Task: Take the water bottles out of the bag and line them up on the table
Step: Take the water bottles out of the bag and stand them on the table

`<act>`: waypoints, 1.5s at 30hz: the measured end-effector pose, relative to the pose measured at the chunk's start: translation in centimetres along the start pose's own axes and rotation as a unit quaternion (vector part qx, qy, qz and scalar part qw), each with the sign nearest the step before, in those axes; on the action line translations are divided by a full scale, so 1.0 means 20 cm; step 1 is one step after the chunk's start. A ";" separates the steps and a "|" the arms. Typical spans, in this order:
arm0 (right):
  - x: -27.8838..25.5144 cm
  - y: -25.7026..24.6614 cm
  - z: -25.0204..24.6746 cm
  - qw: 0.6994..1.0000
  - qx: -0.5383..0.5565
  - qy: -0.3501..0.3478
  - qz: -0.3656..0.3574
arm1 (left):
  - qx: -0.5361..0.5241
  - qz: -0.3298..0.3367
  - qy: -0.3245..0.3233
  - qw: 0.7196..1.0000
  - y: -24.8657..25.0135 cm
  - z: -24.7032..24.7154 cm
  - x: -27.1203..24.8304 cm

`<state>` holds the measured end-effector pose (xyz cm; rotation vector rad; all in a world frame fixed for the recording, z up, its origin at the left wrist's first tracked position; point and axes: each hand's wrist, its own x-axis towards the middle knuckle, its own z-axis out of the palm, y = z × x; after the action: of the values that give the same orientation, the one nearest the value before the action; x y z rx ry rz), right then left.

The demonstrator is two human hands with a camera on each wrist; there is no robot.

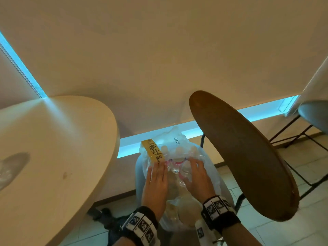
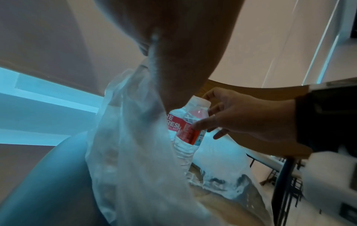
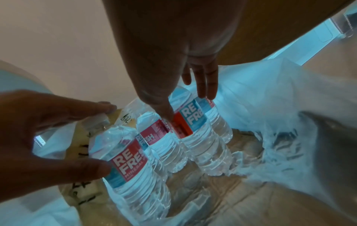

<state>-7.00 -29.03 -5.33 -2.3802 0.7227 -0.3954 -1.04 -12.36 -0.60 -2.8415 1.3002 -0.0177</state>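
Observation:
A clear plastic bag (image 1: 179,139) stands open low down between the table and a chair. Several water bottles (image 1: 175,166) with red and blue labels stand upright inside it. Both my hands reach into the bag's mouth. My left hand (image 1: 157,174) lies flat with straight fingers by a yellow taped label (image 1: 153,151); its finger and thumb touch the nearest bottle (image 3: 131,168). My right hand (image 1: 195,171) spreads over another bottle (image 3: 201,137), thumb on its label and straight fingers behind its cap (image 2: 199,102). Neither bottle is lifted.
A pale round table (image 1: 53,157) fills the left, its edge close to the bag. The brown round seat of a chair (image 1: 239,157) rises at the right on black metal legs (image 1: 301,132). Tiled floor lies beneath, with a wall and a lit strip behind.

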 end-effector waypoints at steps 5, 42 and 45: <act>-0.02 0.01 0.06 0.997 0.067 -0.022 0.002 | -0.032 0.057 0.009 0.998 0.03 0.04 -0.02; 0.02 -1.64 -0.94 0.870 0.268 0.009 -0.414 | -0.304 -0.144 0.415 0.845 -0.42 -1.44 -0.75; 0.04 -1.80 -0.82 0.863 0.245 -0.031 -0.441 | -0.271 -0.195 0.424 0.842 -0.50 -1.46 -0.83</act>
<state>0.87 -13.25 30.04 -2.0646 -0.5171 -0.7558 -4.93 6.41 28.65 -3.7253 0.7857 -1.2301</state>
